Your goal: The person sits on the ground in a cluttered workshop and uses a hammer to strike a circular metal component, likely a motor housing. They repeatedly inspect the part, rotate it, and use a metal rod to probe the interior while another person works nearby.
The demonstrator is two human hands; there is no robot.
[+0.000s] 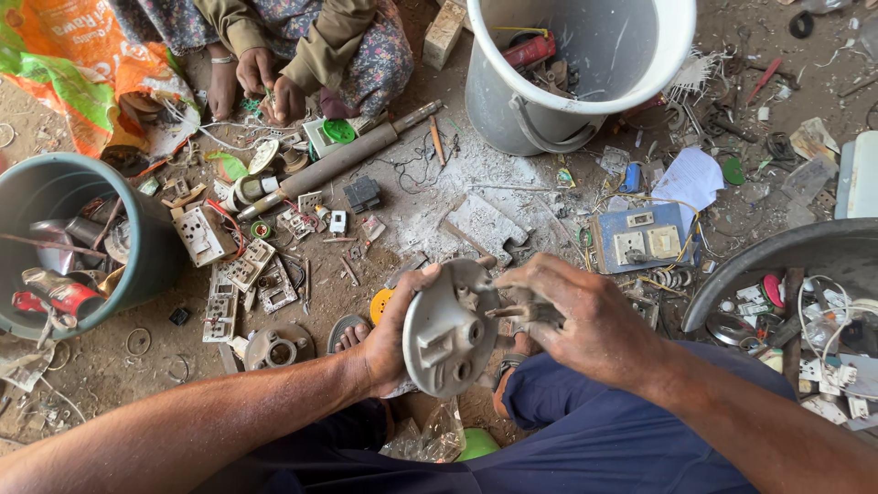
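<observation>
The left hand (pixel 389 334) clasps a grey round fitting (pixel 450 327) upright above the lap, its back turned for access. The right hand (pixel 585 320) grips a tool (pixel 512 312), tip pressed into it.

The round grey moulded-plastic disc (pixel 450 329) has a matt, dusty finish with raised ribs and sockets on its face. The thin tool (pixel 521 313) pressed against it appears to be dull metal; its exact material cannot be told. The large white plastic bucket (pixel 672 46) has a smooth, slightly glossy rim and a scuffed grey wall. The dark green plastic tub (pixel 151 247) is matt and dirt-streaked. The long grey cylindrical pipe (pixel 338 160) looks like unpolished metal. The white plastic switch plates (pixel 240 274) are grimy and dulled. The orange woven sack (pixel 73 64) has a coarse weave. The earth floor (pixel 457 197) is rough and powdery.
</observation>
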